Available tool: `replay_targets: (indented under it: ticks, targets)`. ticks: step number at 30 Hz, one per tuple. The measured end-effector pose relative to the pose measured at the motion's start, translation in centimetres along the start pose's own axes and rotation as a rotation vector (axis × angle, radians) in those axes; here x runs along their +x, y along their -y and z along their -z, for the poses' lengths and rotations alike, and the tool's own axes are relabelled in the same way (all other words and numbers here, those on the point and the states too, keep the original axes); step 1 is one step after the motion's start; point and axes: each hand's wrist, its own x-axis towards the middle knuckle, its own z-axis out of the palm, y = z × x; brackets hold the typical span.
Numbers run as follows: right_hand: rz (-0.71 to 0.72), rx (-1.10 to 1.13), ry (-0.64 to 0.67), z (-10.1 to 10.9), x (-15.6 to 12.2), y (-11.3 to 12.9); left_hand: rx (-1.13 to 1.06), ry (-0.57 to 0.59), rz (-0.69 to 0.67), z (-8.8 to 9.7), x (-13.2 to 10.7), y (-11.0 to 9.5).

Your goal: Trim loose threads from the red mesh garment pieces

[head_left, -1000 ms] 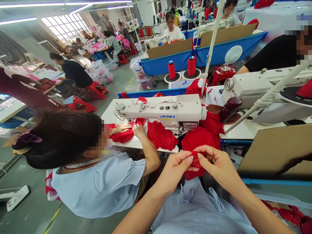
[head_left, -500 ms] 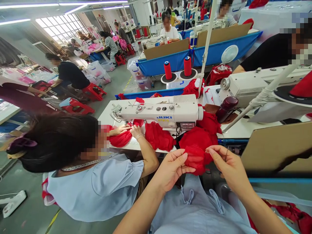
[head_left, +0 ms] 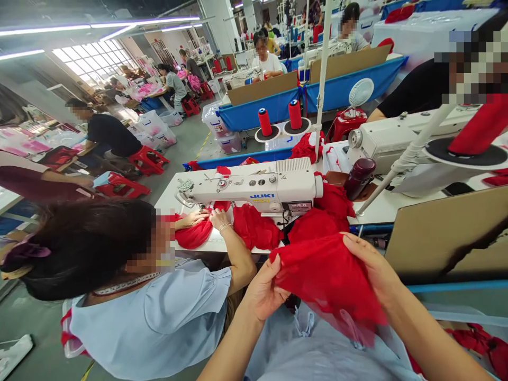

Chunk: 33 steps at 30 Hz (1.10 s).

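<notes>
While you hold a red cloth [head_left: 329, 278] spread before your chest, your left hand [head_left: 264, 288] pinches its left edge between thumb and fingers. Your right hand [head_left: 373, 267] grips the upper right edge with fingers curled over it; the fabric hides their tips. A thin pale tip [head_left: 360, 231] pokes up behind that hand, too small to identify.

Room is tight. A co-worker [head_left: 159, 312] in a light blue shirt sits close on your left, one elbow near your left hand. A cardboard panel [head_left: 444, 238] stands just beside your right wrist. Ahead, the table [head_left: 381, 211] edge runs just past the cloth's top, with red heaps [head_left: 313, 222] spilling over it. The only free space is the narrow gap above your lap, which the cloth fills.

The cloth is sheer, fine mesh, roughly triangular, with soft folds and a ragged lower edge that hangs over your pale blue shirt. The panel is flat, matte brown. On the table lies a long, boxy white sewing machine [head_left: 254, 188], smooth and hard, where the co-worker's hands press more red fabric. Beside it stands a glossy dark red bottle [head_left: 359, 177]. Behind it, two red thread cones [head_left: 295, 114] stand on round bases.
</notes>
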Motion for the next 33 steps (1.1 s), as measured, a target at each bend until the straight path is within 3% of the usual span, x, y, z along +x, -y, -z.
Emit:
replay_targets:
  ticks: [4,7,9,11,13,15,18,20,23,28,33]
  targets:
    - [-0.142,0.07,0.12,-1.2,0.6,0.3,0.391,-0.046,-0.074,0.9,0.0,0.2]
    - [-0.216,-0.014,0.257,-2.2,0.6,0.4,0.662,-0.198,-0.431,0.0,-0.5,-0.6]
    - [-0.261,-0.064,0.342,-2.7,0.5,0.6,0.831,-0.13,-0.589,-1.1,-1.1,-1.2]
    - [-0.28,-0.09,0.38,-2.9,0.4,0.8,0.884,0.05,-0.518,-2.2,-1.4,-1.7]
    - [-0.279,-0.096,0.368,-2.6,0.4,0.9,0.809,0.102,-0.41,-2.8,-1.5,-1.9]
    - [-0.253,-0.105,0.323,-1.9,0.4,0.8,0.648,0.025,-0.378,-2.7,-1.3,-2.0]
    - [-0.216,-0.146,0.302,-1.1,0.2,0.3,0.448,-0.121,-0.455,-2.0,-0.9,-1.8]
    - [-0.184,-0.163,0.304,-1.2,0.0,0.2,0.339,-0.156,-0.489,-1.6,-0.7,-1.8]
    - [-0.108,-0.163,0.292,-2.0,-0.3,0.3,0.223,-0.096,-0.423,-1.4,-0.6,-1.9]
    - [-0.074,-0.247,0.276,-2.8,-0.4,0.8,0.308,0.118,-0.163,-2.1,-0.2,-1.9]
    - [-0.113,-0.265,0.161,-2.7,-0.4,0.8,0.238,-0.024,-0.244,-2.7,0.1,-1.9]
